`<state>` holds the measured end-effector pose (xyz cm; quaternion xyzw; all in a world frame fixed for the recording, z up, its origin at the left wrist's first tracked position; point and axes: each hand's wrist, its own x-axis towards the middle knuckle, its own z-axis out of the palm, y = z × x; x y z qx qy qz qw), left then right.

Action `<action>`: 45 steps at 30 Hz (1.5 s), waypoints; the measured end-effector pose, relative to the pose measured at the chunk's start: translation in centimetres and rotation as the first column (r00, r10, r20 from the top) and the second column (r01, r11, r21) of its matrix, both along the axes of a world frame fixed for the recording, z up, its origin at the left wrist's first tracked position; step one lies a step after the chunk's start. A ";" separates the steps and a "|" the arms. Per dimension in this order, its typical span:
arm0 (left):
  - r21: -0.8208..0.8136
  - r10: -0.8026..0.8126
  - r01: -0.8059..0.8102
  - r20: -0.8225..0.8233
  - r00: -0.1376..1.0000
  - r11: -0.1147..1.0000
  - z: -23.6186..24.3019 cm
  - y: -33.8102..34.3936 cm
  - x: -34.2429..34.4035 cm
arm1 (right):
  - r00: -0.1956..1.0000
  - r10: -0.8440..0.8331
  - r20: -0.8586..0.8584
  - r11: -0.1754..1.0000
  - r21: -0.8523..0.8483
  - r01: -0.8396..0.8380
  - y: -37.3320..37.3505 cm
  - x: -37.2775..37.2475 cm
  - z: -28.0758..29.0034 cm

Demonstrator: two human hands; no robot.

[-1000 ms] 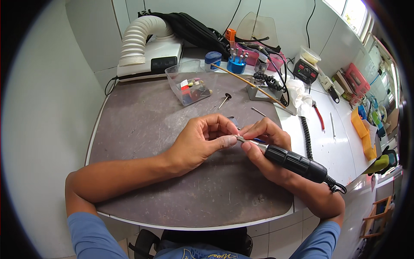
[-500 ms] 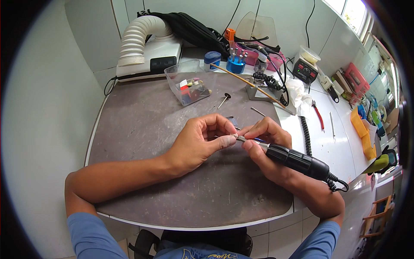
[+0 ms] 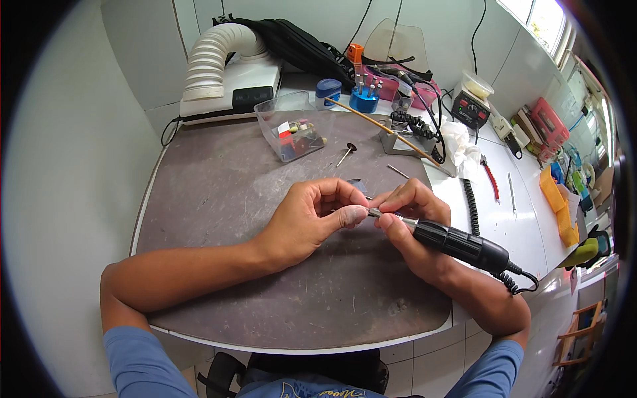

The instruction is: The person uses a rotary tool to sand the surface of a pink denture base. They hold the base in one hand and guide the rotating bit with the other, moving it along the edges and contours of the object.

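Note:
Over the middle of the brown table mat [image 3: 265,298], my right hand [image 3: 418,229] is closed around a black rotary handpiece [image 3: 464,245], whose cord trails off past my wrist. The metal nose of the handpiece points left, toward the fingertips of my left hand [image 3: 312,215]. There the thumb and forefinger of my left hand pinch something small, mostly hidden by the fingers; its kind does not show. The fingertips of both hands almost meet. Just beyond them lie a small dark bluish piece [image 3: 357,186] and a thin metal bit [image 3: 398,172].
A clear plastic box [image 3: 288,129] holds several small bits. Near it lies a black disc on a shank [image 3: 350,149]. Behind are a blue bur stand [image 3: 363,99], a wooden stick [image 3: 381,127] on a grey holder, and a white dust collector [image 3: 225,109]. Red-handled pliers [image 3: 491,179] lie right.
Both hands and the handpiece have shifted very slightly to the right in the picture. The grips look the same.

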<state>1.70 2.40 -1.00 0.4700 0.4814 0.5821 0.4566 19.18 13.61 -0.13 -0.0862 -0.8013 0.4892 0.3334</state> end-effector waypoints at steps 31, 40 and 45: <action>-0.007 -0.040 0.040 -0.019 0.999 0.999 0.2 0.0 0.0 | 0.999 -0.019 -0.027 0.997 0.067 0.021 0.0 -0.1 -0.2; -0.030 -0.053 0.053 -0.005 0.999 0.998 0.2 -0.1 -0.1 | 1.000 0.012 -0.020 1.000 0.004 -0.012 -0.1 -0.1 -0.2; -0.028 -0.037 0.037 -0.012 0.999 0.999 0.3 -0.1 0.0 | 1.000 0.007 -0.018 1.000 0.028 -0.006 -0.1 -0.1 -0.1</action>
